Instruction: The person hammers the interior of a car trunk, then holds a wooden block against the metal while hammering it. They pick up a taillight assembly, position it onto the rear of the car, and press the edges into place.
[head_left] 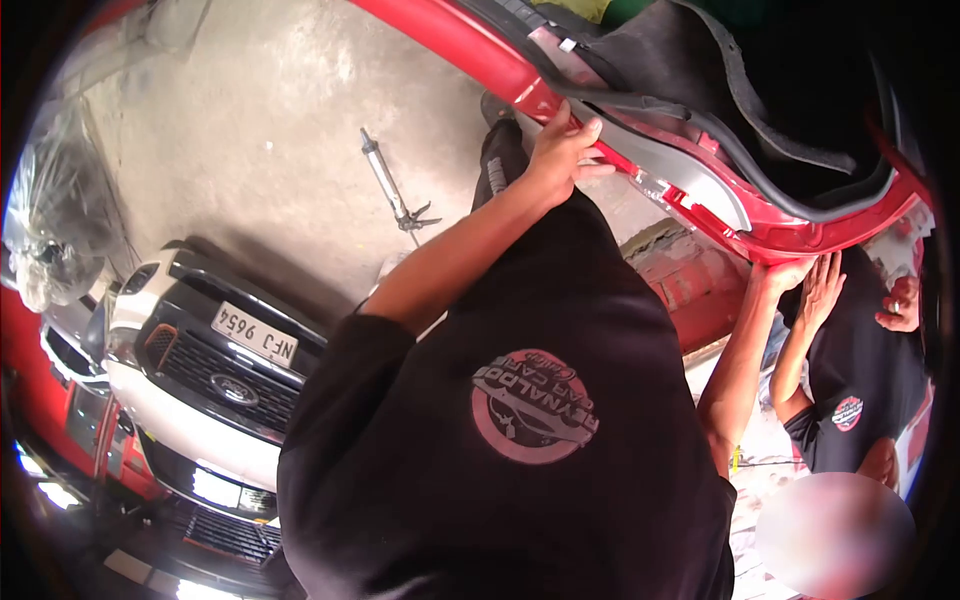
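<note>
A red car panel (690, 205) with a black rubber seal and grey inner section runs along the top right. My left hand (563, 155) grips its near edge, the fingers partly spread around the rim. Farther right along the same edge, my right hand (785, 273) is against the panel, its fingertips partly hidden. Beside it a co-worker's hand (822, 288) rests flat on the panel. A loose dark sheet (670, 55) hangs across the panel's inner side.
A caulking gun (390, 180) lies on the concrete floor (270, 90). A white and black pickup (225, 350) stands at left, near a clear plastic-wrapped bundle (65, 200). The co-worker (870, 350) in a dark shirt is close on the right.
</note>
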